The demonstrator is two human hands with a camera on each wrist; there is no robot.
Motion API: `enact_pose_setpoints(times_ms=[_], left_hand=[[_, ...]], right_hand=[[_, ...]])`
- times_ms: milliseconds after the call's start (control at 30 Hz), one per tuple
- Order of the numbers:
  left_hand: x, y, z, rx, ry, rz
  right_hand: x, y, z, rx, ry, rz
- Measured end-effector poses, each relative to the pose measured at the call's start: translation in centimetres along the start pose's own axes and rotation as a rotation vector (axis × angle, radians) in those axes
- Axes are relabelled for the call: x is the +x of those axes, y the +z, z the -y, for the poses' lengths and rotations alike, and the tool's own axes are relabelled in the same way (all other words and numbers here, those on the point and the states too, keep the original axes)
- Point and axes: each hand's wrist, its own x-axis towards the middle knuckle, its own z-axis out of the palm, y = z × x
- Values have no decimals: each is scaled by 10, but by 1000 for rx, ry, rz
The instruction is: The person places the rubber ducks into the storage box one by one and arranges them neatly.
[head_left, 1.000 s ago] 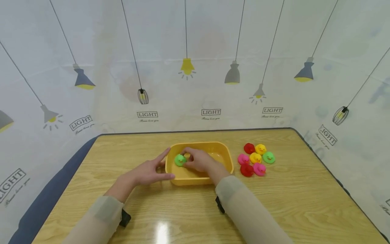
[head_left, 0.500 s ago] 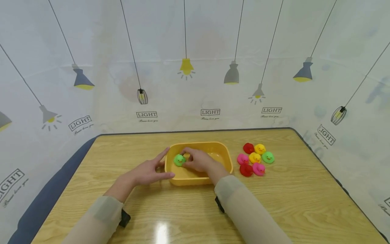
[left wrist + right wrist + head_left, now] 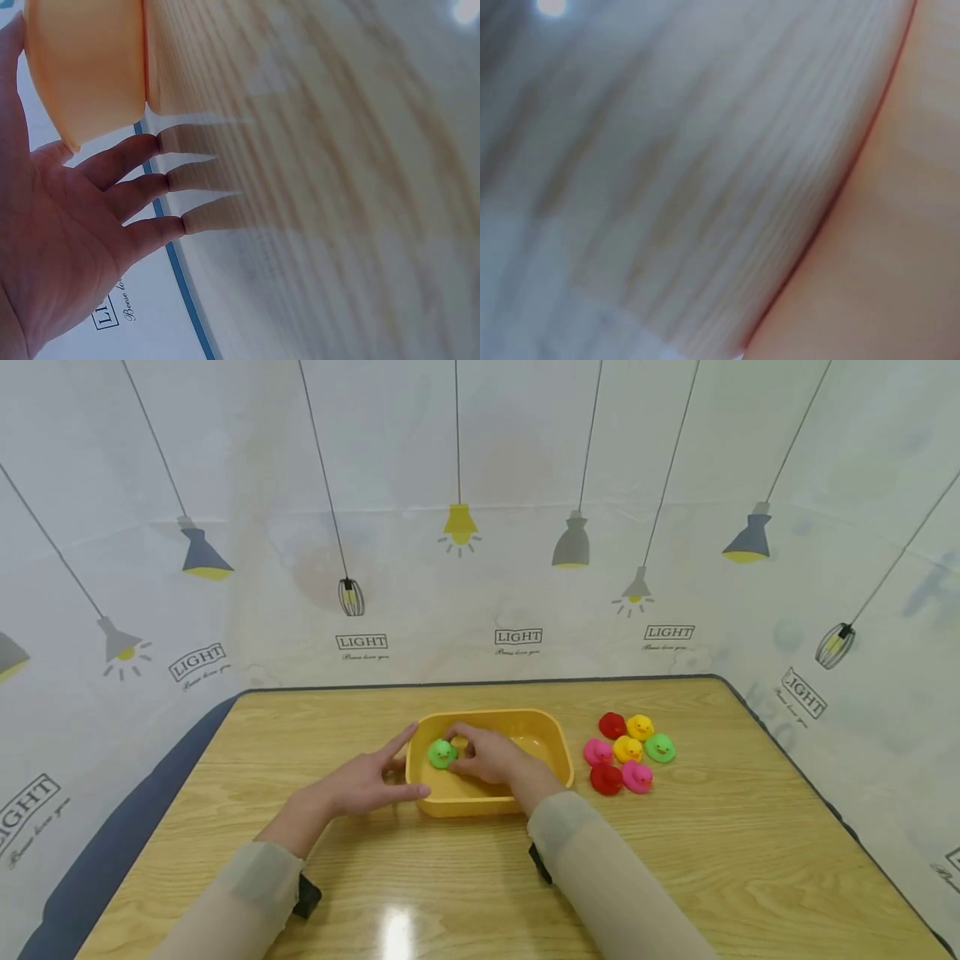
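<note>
Head view: green duck (image 3: 441,754) faces the near side in a crosswise yellow tray (image 3: 457,807)

Inside the tray's left end, the green duck stands upright with its eyes and beak toward the camera wearer. Its beak-to-tail line runs roughly near to far, across the tray's long axis, which lies left to right along the tabletop (image 3: 480,885). The tail is hidden behind the head.

Both hands are at work. The right hand (image 3: 491,756) reaches in over the near rim and pinches the duck from its right side, forefinger curled behind and thumb in front. The left hand (image 3: 367,783) is spread wide at the tray's left end, thumb on the near corner and forefinger toward the far corner. Seen from the left wrist, the other fingers (image 3: 142,183) stretch out straight, their tips meeting their own reflections on the glossy wood.

Just right of the tray sits a loose cluster: two red ducks (image 3: 607,779), two yellow ducks (image 3: 627,749), two pink ducks (image 3: 637,777) and a second green one (image 3: 660,747). That green one's beak points to the near side; the nearer pink one's points rightward.
</note>
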Motion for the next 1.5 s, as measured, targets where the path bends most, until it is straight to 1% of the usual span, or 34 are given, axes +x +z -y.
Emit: enact_pose_setpoints(times_ms=[167, 200, 367, 400, 433, 600, 767, 867, 1000, 1133, 1300, 1400, 1500], left_hand=[[0, 0, 0, -4, 5, -1], [1, -1, 0, -5, 5, -1], [1, 0, 1, -6, 3, -1], [1, 0, 2, -7, -1, -3], [1, 0, 2, -6, 0, -3], [2, 0, 0, -8, -2, -1], [1, -1, -2, -4, -7, 1], [0, -1, -2, 4, -12, -2], [-1, -1, -1, 5, -12, -8], [-4, -2, 1, -3, -12, -14], [-4, -2, 2, -2, -3, -17], [-2, -1, 2, 3, 7, -15], [1, 0, 2, 3, 3, -14]], right_hand=[[0, -1, 0, 10, -1, 3], [2, 0, -4, 7, -19, -3], [1, -2, -3, 23, -38, -1], [0, -2, -3, 34, -40, 1], [-1, -5, 0, 51, -25, 10], [-2, -9, -3, 117, -21, 30], [-10, -24, 0, 188, -24, 42], [-22, -37, 1, 191, -40, 8], [-38, -57, -3, 169, -85, -54], [-56, -77, -10, 162, -81, -91], [-87, -101, -29, 126, -58, -142], [-110, -111, -45, 106, -55, -174], [-133, -118, -64, 83, -47, -193]])
